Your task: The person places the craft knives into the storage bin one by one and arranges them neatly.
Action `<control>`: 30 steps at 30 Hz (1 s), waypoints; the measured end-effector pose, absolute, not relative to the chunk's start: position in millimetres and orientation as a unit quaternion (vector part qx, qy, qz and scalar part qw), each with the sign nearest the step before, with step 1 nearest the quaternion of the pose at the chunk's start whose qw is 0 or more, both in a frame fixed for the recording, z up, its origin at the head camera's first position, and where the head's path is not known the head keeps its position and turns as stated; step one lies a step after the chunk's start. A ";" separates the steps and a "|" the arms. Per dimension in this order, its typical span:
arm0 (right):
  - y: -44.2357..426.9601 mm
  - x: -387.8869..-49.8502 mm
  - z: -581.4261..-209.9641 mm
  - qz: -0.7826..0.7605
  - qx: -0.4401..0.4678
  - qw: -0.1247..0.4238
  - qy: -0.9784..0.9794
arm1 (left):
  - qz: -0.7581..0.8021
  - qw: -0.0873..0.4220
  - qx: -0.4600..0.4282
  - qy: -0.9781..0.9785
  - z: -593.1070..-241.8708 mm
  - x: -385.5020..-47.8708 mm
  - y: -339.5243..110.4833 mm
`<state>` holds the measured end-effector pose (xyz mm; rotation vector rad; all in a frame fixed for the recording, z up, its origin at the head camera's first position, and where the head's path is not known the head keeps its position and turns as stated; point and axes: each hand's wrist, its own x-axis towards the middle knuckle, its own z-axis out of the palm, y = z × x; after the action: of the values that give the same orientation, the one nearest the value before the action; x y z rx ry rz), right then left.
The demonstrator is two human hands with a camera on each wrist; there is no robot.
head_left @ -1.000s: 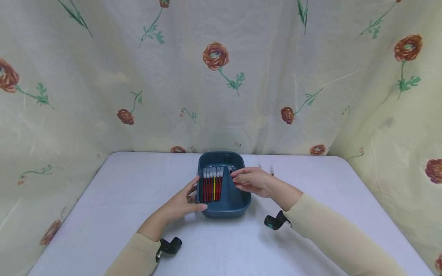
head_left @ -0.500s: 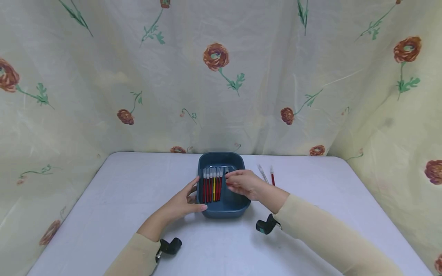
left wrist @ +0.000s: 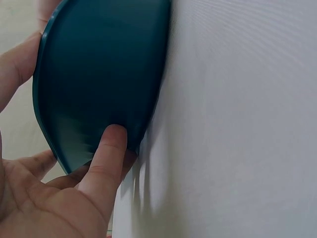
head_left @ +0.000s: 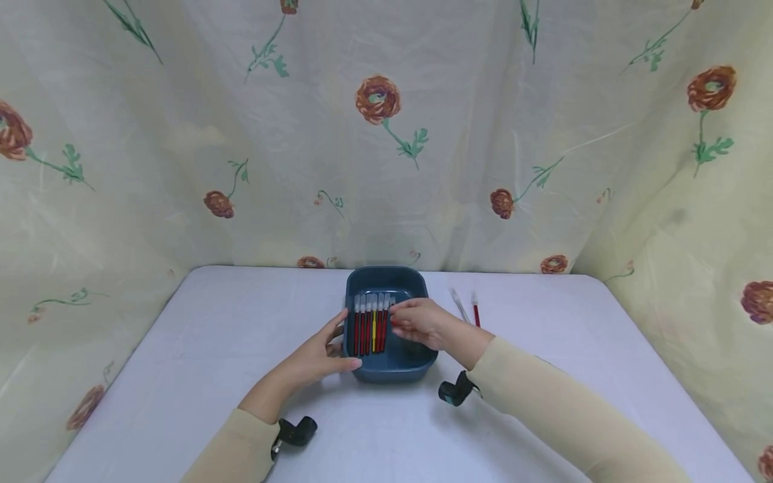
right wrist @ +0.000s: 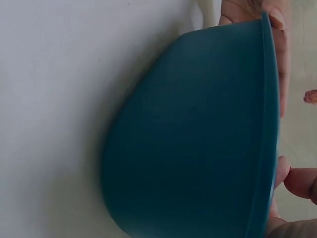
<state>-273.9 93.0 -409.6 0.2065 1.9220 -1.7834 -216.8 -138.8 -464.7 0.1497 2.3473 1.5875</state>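
A dark blue-green plastic tub point(head_left: 392, 376) stands on the white table. Along its left side lies a row of capped pens point(head_left: 370, 325), mostly red with one yellow, their clear caps pointing away. My left hand point(head_left: 317, 352) holds the tub's left wall, thumb over the rim near the front corner; in the left wrist view its fingers point(left wrist: 106, 161) press the outer wall point(left wrist: 104, 64). Over the tub's right half, my right hand point(head_left: 423, 323) pinches another pen point(head_left: 392, 301) just right of the row. Only its cap end shows; the hand hides the rest.
Right of the tub, a pale clear-capped pen point(head_left: 459, 303) and a red pen point(head_left: 476, 308) lie on the table, partly behind the right forearm. A floral curtain point(head_left: 459, 134) hangs behind the table. Black wrist cameras point(head_left: 297, 431) sit on both sleeves.
My right hand has moved left with its pen, toward the row. The two pens on the table show more now. The left hand and the tub have stayed put.
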 end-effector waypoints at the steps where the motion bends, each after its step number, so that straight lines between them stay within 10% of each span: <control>1: 92.3 -274.6 -409.8 -0.656 0.075 0.254 0.707 | 0.552 0.151 0.052 0.819 -464.5 -216.9 -138.9; 30: 94.0 -273.9 -406.7 -0.636 0.094 0.257 0.722 | 0.561 0.149 0.061 0.812 -463.9 -215.7 -139.1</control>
<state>-273.9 94.0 -406.7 0.2557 1.9585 -1.7247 -215.7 -139.1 -463.9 0.1759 2.3353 1.6118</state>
